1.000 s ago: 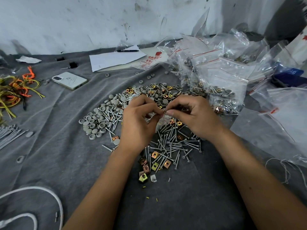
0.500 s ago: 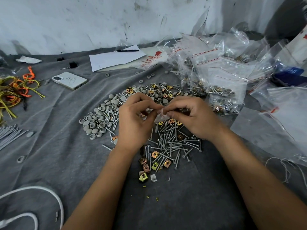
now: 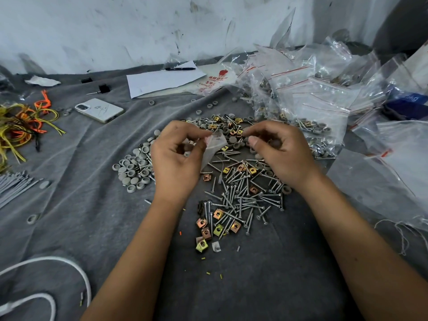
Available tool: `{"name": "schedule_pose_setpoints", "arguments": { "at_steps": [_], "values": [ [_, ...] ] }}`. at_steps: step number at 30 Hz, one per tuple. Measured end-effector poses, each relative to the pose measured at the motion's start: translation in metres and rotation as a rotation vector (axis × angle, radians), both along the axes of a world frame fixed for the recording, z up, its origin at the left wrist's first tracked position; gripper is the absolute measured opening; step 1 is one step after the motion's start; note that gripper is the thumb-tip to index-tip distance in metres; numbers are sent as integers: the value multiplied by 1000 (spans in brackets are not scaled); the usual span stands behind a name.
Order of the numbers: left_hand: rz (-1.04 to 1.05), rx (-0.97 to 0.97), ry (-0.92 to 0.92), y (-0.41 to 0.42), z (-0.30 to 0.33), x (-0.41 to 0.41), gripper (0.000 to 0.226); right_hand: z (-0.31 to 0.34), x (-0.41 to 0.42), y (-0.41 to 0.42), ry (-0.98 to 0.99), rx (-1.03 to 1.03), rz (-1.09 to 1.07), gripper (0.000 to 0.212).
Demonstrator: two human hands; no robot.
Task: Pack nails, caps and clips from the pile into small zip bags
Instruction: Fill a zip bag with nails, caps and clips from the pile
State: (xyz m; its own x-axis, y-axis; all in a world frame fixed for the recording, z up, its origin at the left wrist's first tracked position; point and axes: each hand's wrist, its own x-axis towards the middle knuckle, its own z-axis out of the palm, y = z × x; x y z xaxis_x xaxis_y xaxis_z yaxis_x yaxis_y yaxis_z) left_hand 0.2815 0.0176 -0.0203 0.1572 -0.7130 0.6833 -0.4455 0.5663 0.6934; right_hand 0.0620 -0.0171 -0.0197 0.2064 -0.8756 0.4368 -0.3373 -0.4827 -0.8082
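My left hand (image 3: 176, 163) pinches a small clear zip bag (image 3: 214, 148) by its top, above the pile. My right hand (image 3: 280, 156) hovers to the right of the bag and apart from it. Its fingers are curled with the fingertips near the far clips, and I make out nothing held in them. The pile lies on the grey cloth: grey round caps (image 3: 134, 167) at the left, silver nails (image 3: 243, 193) in the middle, and gold and copper square clips (image 3: 208, 228) at the near edge. More clips mixed with caps (image 3: 222, 123) lie beyond my hands.
A heap of filled and empty zip bags (image 3: 312, 98) fills the right side. A white phone (image 3: 99, 110), paper with a pen (image 3: 162, 79), coloured ties (image 3: 20, 126), long grey nails (image 3: 14, 184) and a white cable (image 3: 46, 269) lie to the left.
Both hands were pinching the bag's mouth together. Now my right hand has let go and moved right, while my left hand keeps the bag and has lifted it slightly.
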Motion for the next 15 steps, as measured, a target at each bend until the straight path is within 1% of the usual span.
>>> {"name": "schedule_pose_setpoints", "arguments": {
  "at_steps": [2,3,5,6,8,9,11,12,13,15],
  "values": [
    [-5,8,65,3,5,1,23,-2,-2,-2,59,8,-14,7],
    [-21,15,138,3,8,2,25,-3,-4,-3,111,3,-20,5],
    [-52,36,367,1,14,11,33,-4,-7,-4,244,8,-23,5],
    [-63,36,485,-1,17,17,32,-4,-8,-4,308,16,-17,5],
    [-109,39,682,-3,22,29,20,-3,-11,-4,395,28,13,8],
    [-157,59,766,-3,23,34,15,-3,-12,-4,423,24,32,10],
    [-291,120,935,-2,23,37,11,-2,-14,-4,465,9,54,11],
    [-323,141,995,-2,22,38,11,-1,-15,-4,479,15,60,10],
    [-292,153,1012,-1,22,37,13,0,-16,-5,496,30,63,8],
    [-163,176,967,-2,21,35,14,0,-19,-5,553,71,68,10]
  ]
}}
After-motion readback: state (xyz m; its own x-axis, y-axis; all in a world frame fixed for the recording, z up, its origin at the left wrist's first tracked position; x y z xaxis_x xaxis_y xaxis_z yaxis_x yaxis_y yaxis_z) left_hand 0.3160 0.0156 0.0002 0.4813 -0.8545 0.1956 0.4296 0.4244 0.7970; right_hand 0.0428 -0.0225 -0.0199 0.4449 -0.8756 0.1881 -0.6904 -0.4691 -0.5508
